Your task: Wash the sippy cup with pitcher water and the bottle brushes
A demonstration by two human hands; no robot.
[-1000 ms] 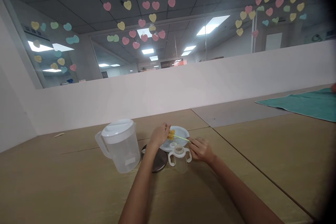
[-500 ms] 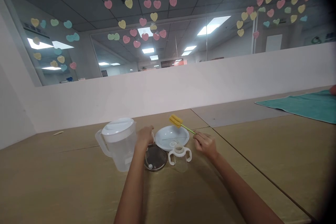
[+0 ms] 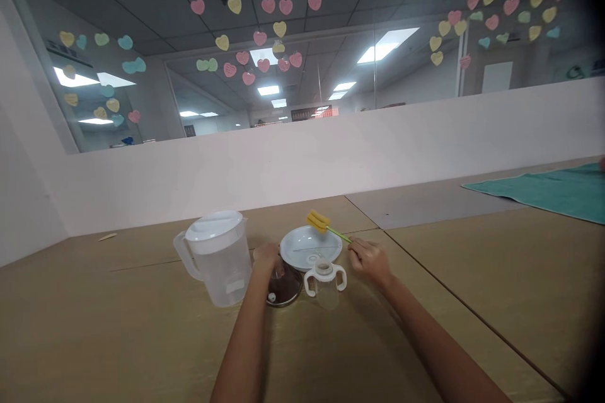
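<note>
My right hand (image 3: 371, 259) is closed around the thin green handle of a bottle brush (image 3: 338, 235). Its yellow sponge head hovers over the far rim of a white bowl (image 3: 295, 258). My left hand (image 3: 267, 257) reaches down over a dark round metal dish (image 3: 289, 293), fingers pointing downward and mostly hidden behind the hand. A small white piece (image 3: 271, 297) lies at the dish's near left. Between my hands stands a clear baby bottle (image 3: 326, 293) with a white two-handled collar and an uncapped mouth.
A translucent plastic pitcher (image 3: 222, 271) with a white lid stands left of my left hand. A teal cloth (image 3: 553, 192) lies at the far right, with part of another person's hand at its edge. A thin wooden piece (image 3: 107, 237) lies far left. A white wall (image 3: 283, 170) bounds the table's back.
My left hand has moved down and nearer, from beside the bowl to over the metal dish. A white item beside its fingers no longer shows. The right hand keeps the brush nearly still.
</note>
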